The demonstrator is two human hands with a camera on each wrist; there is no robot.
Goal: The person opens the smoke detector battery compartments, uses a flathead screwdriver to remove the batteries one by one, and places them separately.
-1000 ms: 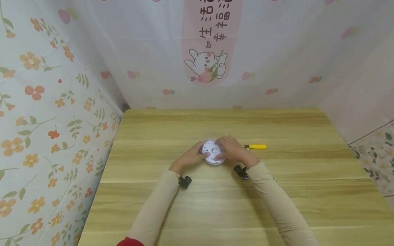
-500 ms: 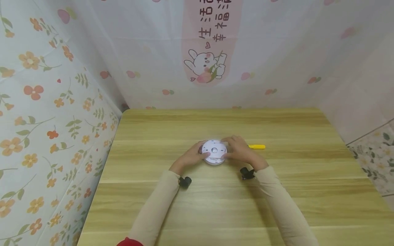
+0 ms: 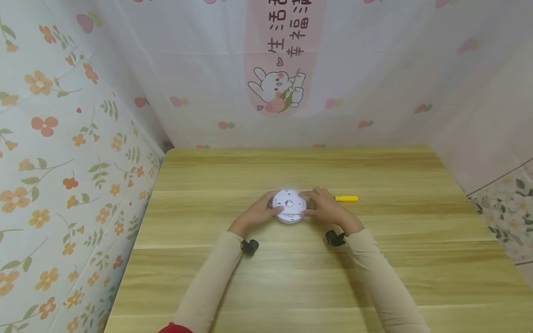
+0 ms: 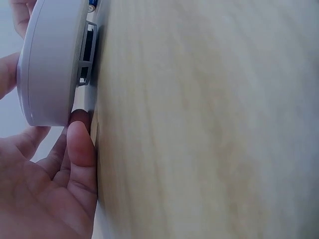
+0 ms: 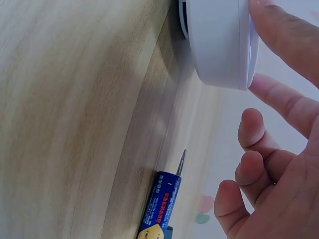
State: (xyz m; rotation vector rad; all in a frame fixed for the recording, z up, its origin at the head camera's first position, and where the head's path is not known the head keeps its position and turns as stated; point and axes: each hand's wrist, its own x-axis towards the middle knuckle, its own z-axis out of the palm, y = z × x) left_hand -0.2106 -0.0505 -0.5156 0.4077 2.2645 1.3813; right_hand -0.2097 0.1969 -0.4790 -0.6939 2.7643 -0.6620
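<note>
A round white smoke detector lies back side up near the middle of the table, its slotted back with a central hole showing. My left hand holds its left edge, thumb on the back and fingers round the rim. At the opposite edge, my right hand pinches the rim between thumb and index finger. The other right fingers hang loosely curled in the right wrist view. Seen from the left wrist, the detector has a dark vented part facing the tabletop.
Right of the detector lies a yellow-handled screwdriver, its shaft mostly behind my right hand. A blue battery lies on the wooden table near the screwdriver tip. A printed curtain hangs behind the table.
My right hand has shifted right, from over the detector's back to its right rim, uncovering more of the back. The left hand has stayed in place.
</note>
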